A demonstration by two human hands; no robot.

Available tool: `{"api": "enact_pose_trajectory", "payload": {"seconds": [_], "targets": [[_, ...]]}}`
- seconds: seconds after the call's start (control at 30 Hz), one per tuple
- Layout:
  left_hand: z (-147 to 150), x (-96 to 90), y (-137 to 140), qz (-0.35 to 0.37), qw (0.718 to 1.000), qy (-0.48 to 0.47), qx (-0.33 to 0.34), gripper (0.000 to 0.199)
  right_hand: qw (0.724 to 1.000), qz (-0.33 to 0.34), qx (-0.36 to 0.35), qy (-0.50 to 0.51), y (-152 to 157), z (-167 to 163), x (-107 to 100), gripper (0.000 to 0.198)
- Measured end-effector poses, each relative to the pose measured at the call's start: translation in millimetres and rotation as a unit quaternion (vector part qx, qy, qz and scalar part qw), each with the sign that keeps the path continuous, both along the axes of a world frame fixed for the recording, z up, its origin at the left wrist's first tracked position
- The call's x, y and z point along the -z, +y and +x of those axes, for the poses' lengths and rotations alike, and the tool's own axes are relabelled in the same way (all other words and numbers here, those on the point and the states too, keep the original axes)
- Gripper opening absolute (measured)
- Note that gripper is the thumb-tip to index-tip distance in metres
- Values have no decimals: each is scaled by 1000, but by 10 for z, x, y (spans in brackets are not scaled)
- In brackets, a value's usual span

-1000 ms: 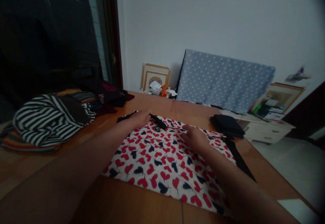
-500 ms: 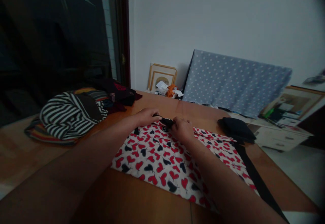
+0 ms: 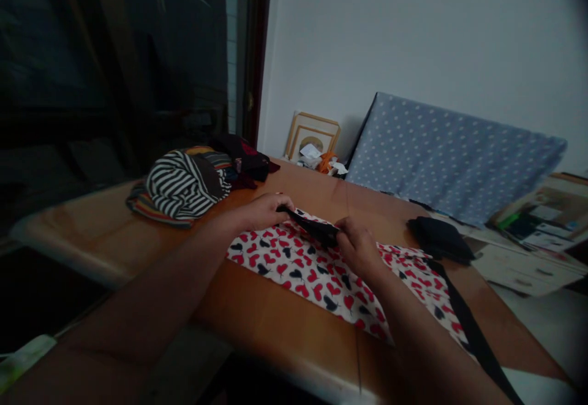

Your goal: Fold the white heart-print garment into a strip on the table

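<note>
A white garment printed with red and black hearts [image 3: 312,276] lies spread on the wooden table before me. At its far side a black band [image 3: 316,228] is stretched between my two hands and lifted slightly off the cloth. My left hand [image 3: 269,210] pinches the band's left end between thumb and fingers. Closed on its right end is my right hand [image 3: 361,247], with the forearm crossing over the print. Along the garment's right side runs a black strip [image 3: 473,328]. I cannot tell what kind of garment it is.
On the table [image 3: 257,307] at left sits a pile of clothes with a black-and-white striped piece [image 3: 184,185]. A folded dark cloth [image 3: 438,239] lies at the right edge. Behind stand a dotted blue cloth [image 3: 450,154], picture frames [image 3: 315,132] and a white drawer unit [image 3: 523,267].
My hands have moved apart, drawing the black band out longer between them. The view has turned left and shows more of the table's near edge.
</note>
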State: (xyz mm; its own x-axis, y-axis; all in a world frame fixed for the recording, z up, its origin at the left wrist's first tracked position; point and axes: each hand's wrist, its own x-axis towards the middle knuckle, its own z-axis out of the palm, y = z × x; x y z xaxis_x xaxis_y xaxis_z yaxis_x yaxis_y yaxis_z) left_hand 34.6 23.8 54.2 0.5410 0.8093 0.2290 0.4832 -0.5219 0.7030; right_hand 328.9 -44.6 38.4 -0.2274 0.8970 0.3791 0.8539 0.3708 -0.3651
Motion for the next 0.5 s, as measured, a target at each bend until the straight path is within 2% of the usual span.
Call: {"api": "enact_pose_trajectory", "payload": {"seconds": [0.07,0.23,0.3,0.4,0.5], "targets": [[-85,-7,-174,-9,1000,15,18,16,1000,-19,-17,-6,-152,-43,-21,28],[-271,35,-529,-118,988,76,68,27,994,-92,-47,-23,-450,-73,37,33],[-326,89,-564,-109,991,76,31,31,995,-101,-14,-3,-491,-3,110,32],[-387,213,-480,-56,994,53,-76,27,992,-105,73,-4,-483,175,220,29],[-418,349,-322,-46,981,57,-181,22,981,-109,156,-47,-447,354,274,31]]}}
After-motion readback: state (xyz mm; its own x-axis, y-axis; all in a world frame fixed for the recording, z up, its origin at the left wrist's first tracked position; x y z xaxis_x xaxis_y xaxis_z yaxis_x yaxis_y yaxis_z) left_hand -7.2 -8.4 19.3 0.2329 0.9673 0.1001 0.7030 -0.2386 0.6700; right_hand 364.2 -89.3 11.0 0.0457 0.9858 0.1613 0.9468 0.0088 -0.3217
